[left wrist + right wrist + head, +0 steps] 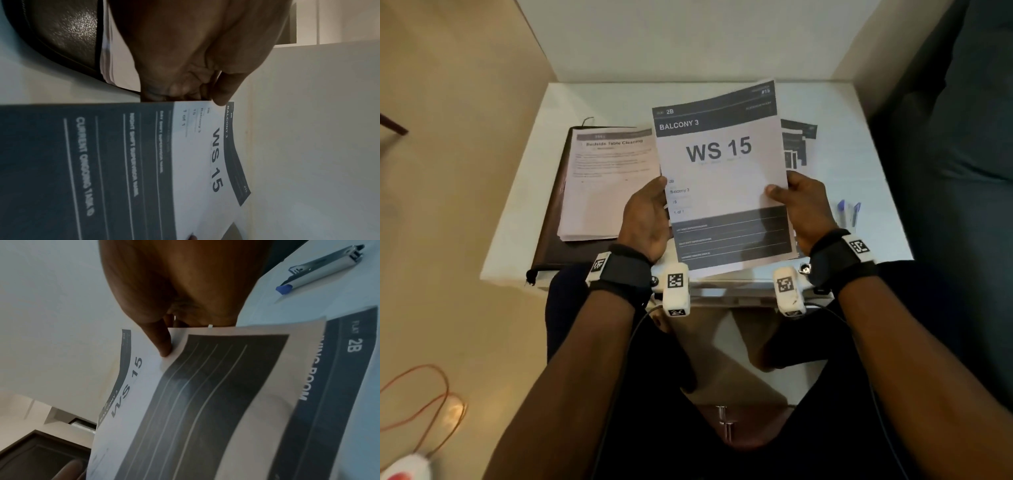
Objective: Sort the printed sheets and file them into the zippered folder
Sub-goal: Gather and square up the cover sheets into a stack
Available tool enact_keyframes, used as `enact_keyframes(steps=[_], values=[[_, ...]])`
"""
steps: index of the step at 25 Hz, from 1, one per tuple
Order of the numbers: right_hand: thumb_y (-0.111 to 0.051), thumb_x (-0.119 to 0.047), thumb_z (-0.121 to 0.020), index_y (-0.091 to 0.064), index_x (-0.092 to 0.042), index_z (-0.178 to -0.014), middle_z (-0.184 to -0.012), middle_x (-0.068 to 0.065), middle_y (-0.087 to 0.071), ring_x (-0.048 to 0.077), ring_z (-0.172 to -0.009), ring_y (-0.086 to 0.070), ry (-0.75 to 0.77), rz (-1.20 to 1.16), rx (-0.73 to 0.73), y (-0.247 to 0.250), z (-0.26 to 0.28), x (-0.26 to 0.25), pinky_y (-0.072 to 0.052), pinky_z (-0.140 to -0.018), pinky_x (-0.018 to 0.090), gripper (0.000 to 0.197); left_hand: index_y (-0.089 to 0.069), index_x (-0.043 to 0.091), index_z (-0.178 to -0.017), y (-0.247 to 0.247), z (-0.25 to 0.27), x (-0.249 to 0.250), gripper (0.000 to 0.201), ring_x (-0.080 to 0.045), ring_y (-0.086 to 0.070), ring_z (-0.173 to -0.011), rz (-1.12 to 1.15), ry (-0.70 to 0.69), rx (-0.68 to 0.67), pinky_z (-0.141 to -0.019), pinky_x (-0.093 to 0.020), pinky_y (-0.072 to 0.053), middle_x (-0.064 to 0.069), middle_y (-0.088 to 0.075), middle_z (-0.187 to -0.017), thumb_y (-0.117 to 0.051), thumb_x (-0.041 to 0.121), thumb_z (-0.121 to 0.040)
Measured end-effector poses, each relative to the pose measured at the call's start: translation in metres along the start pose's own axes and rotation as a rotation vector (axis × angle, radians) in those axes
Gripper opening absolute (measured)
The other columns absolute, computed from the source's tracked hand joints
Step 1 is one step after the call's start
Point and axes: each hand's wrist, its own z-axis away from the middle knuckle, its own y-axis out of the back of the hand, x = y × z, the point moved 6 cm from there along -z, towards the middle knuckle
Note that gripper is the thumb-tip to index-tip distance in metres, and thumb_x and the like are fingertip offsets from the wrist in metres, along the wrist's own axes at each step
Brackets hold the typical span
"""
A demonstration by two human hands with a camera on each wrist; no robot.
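I hold a printed sheet (722,178) headed "BALCONY 3" and "WS 15" up above the white table (866,144). My left hand (645,216) pinches its left edge, thumb on the front. My right hand (799,205) pinches its right edge the same way. The left wrist view shows the sheet (197,162) with my thumb on its edge. The sheet (144,402) also appears in the right wrist view. A dark zippered folder (551,219) lies open at the left with a stack of sheets (606,185) on it, the top one titled "Bedside Table Cleaning".
More dark-headed sheets (799,144) lie on the table behind the held sheet; one reads "2B" (339,369). A metal clip with a blue tip (320,270) lies at the table's right. White walls enclose the table on three sides. A teal sofa (969,171) stands at the right.
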Motion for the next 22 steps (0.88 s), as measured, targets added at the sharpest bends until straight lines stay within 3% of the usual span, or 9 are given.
enact_keyframes(steps=[3,6,8,10,12,14,16,19,22], values=[[-0.063,-0.023,-0.099,-0.072,-0.015,-0.118,-0.114,-0.001,-0.076,0.015,-0.106,-0.071,-0.013,0.048,-0.036,-0.011,0.003,-0.002,-0.057,-0.096,0.037,0.022,-0.064,0.007,-0.129,0.020,-0.009,-0.005,0.027,-0.046,-0.062,-0.124,-0.040,-0.069,0.098,-0.104,-0.060,-0.052,-0.018,-0.069,-0.129,-0.054,0.011,-0.104],[-0.062,-0.035,-0.097,-0.072,-0.020,-0.110,-0.106,-0.001,-0.077,0.017,-0.099,-0.073,-0.124,0.097,0.077,0.010,-0.008,0.017,-0.057,-0.082,0.034,0.022,-0.065,0.007,-0.119,0.054,-0.008,0.000,0.019,-0.044,-0.069,-0.111,-0.086,-0.130,0.274,-0.099,-0.063,-0.054,-0.020,-0.072,-0.115,-0.054,0.007,-0.103],[-0.066,-0.044,-0.085,-0.072,-0.019,-0.109,-0.106,0.002,-0.076,0.025,-0.101,-0.072,-0.177,0.278,0.192,0.035,-0.021,0.039,-0.059,-0.089,0.040,0.035,-0.064,0.006,-0.123,0.074,-0.006,0.007,0.022,-0.037,-0.072,-0.102,-0.111,-0.178,0.353,-0.096,-0.055,-0.058,-0.020,-0.072,-0.118,-0.054,0.008,-0.104],[-0.068,-0.052,-0.079,-0.067,-0.016,-0.119,-0.121,0.007,-0.069,0.027,-0.112,-0.066,-0.224,0.553,0.222,0.050,-0.032,0.059,-0.054,-0.101,0.045,0.054,-0.063,0.005,-0.126,0.086,-0.007,0.014,0.024,-0.030,-0.073,-0.099,-0.156,-0.218,0.403,-0.091,-0.043,-0.062,-0.017,-0.072,-0.121,-0.054,0.009,-0.105],[-0.072,-0.051,-0.083,-0.055,-0.011,-0.134,-0.137,0.013,-0.052,0.032,-0.127,-0.052,-0.245,0.799,0.189,0.050,-0.035,0.070,-0.044,-0.109,0.045,0.067,-0.066,0.013,-0.114,0.092,-0.011,0.012,0.014,-0.020,-0.072,-0.093,-0.201,-0.226,0.437,-0.096,-0.043,-0.059,-0.006,-0.072,-0.110,-0.056,0.012,-0.104],[-0.076,-0.053,-0.081,-0.045,-0.008,-0.141,-0.141,0.016,-0.042,0.036,-0.133,-0.042,-0.253,0.909,0.175,0.049,-0.038,0.075,-0.040,-0.110,0.046,0.081,-0.066,0.020,-0.106,0.094,-0.015,0.007,0.010,-0.017,-0.071,-0.095,-0.197,-0.200,0.451,-0.102,-0.048,-0.055,-0.001,-0.071,-0.103,-0.059,0.015,-0.102],[-0.079,-0.053,-0.079,-0.043,-0.008,-0.141,-0.141,0.016,-0.043,0.035,-0.134,-0.040,-0.266,0.939,0.163,0.049,-0.040,0.082,-0.041,-0.107,0.047,0.085,-0.067,0.023,-0.105,0.096,-0.018,0.003,0.010,-0.016,-0.071,-0.096,-0.206,-0.190,0.448,-0.102,-0.047,-0.056,0.002,-0.072,-0.102,-0.060,0.016,-0.101],[-0.081,-0.044,-0.080,-0.046,-0.010,-0.135,-0.137,0.012,-0.053,0.033,-0.129,-0.048,-0.235,0.886,0.175,0.052,-0.043,0.085,-0.047,-0.103,0.049,0.074,-0.067,0.025,-0.105,0.091,-0.019,0.002,0.015,-0.012,-0.073,-0.090,-0.193,-0.193,0.425,-0.090,-0.039,-0.060,0.005,-0.073,-0.099,-0.057,0.013,-0.103],[-0.078,-0.030,-0.085,-0.046,-0.015,-0.132,-0.131,0.010,-0.060,0.030,-0.116,-0.061,-0.211,0.785,0.216,0.059,-0.042,0.083,-0.054,-0.096,0.046,0.059,-0.065,0.015,-0.115,0.082,-0.018,-0.004,0.014,-0.009,-0.074,-0.084,-0.250,-0.176,0.383,-0.077,-0.030,-0.062,0.002,-0.073,-0.101,-0.055,0.014,-0.105]])
